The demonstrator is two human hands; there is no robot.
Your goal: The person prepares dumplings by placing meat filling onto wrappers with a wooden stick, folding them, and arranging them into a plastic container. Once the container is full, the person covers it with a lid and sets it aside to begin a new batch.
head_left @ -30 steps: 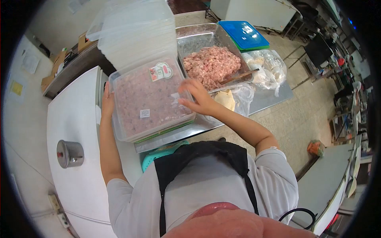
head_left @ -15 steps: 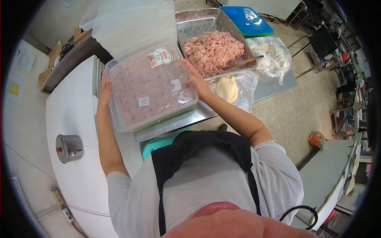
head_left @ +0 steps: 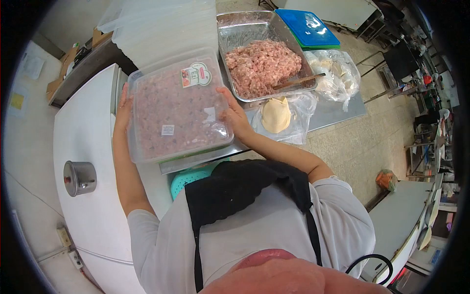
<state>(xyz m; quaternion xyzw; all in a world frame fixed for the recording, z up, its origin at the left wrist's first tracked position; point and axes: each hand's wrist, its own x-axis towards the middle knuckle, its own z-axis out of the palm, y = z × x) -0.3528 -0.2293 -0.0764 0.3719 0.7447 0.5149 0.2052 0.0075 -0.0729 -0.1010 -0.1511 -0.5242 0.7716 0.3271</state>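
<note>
A wide, shallow plastic food container [head_left: 169, 115] with a clear lid stands at the table's near left corner. Pinkish minced meat shows through its lid, which carries a printed label and two small white stickers. My left hand [head_left: 123, 105] presses against its left side, with some fingers hidden. Against the right side is my right hand [head_left: 235, 115], its fingers partly curled over the edge. Just beyond that hand sits a metal tray [head_left: 245, 33] with a mound of minced meat [head_left: 264, 63] and a wooden-looking utensil [head_left: 299, 81].
Round dough sheets [head_left: 276, 115] lie on a plastic bag right of my right hand. Farther right is a bag of pale pieces [head_left: 335, 73], with a blue lid [head_left: 307, 27] behind. Stacked translucent containers [head_left: 166, 29] stand behind. A lidded pot [head_left: 81, 178] sits on the white surface at left.
The container has shifted slightly left in view and its front edge looks straighter, with both hands moving along with it. The whole view has also turned a little.
</note>
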